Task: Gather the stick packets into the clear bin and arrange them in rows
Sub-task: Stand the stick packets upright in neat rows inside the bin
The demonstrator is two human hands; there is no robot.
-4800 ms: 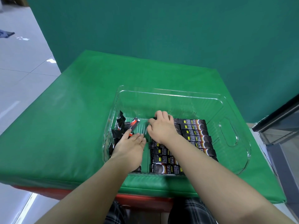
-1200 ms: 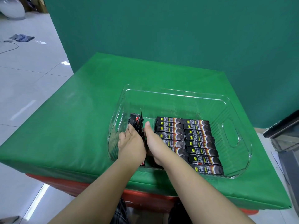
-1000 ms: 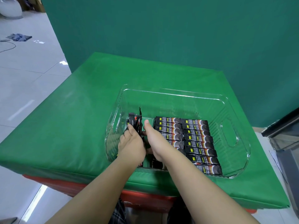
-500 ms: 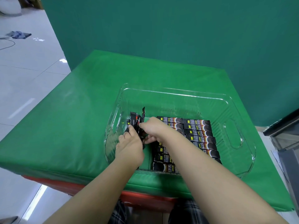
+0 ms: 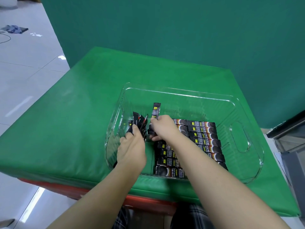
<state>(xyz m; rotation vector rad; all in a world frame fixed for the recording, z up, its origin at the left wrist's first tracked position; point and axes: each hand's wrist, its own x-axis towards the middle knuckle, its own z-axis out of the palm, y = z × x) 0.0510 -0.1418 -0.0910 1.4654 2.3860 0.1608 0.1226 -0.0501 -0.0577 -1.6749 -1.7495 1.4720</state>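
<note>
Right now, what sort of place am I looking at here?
Probably a staged recording or data-collection room, not a home: a plain teal-green backdrop wall, a green padded table cover and a bare pale tiled floor with a loose cable.

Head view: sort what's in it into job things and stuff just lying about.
Job:
clear bin
rows of packets lying flat in it
single packet pinched upright by right hand
bunch of packets gripped by left hand

Lying about:
cloth on the floor
cable on the floor
</note>
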